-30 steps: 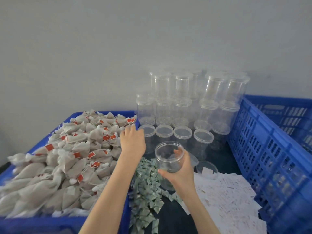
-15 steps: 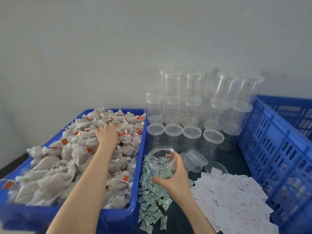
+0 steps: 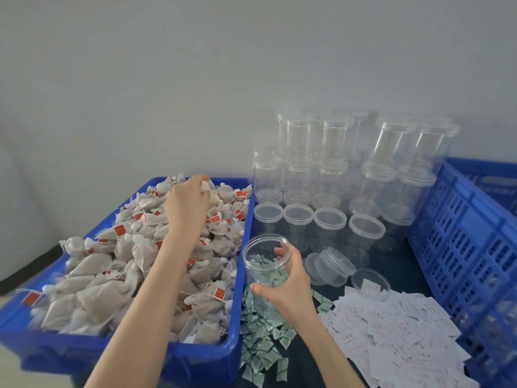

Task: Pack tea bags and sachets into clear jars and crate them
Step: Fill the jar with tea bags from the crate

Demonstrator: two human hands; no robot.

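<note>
A blue tub [image 3: 235, 275] on the left is heaped with beige mesh tea bags [image 3: 112, 264] bearing red tags. My left hand [image 3: 187, 205] reaches over the far part of the heap, fingers curled and pinching a tea bag. My right hand [image 3: 288, 287] grips an open clear jar [image 3: 263, 259] just right of the tub; the jar looks empty, with green sachets [image 3: 260, 340] showing through it from the dark table. White paper sachets [image 3: 391, 337] lie spread to the right.
Stacks of lidded clear jars [image 3: 335, 169] stand against the wall behind. A loose lid [image 3: 333, 264] and a shallow clear lid [image 3: 370, 281] lie near my right hand. A slotted blue crate [image 3: 461, 247] fills the right side.
My left hand has travelled left and farther back across the tea bag heap and closed its fingers on a bag. The right hand keeps holding the jar, now slightly lower and nearer the tub.
</note>
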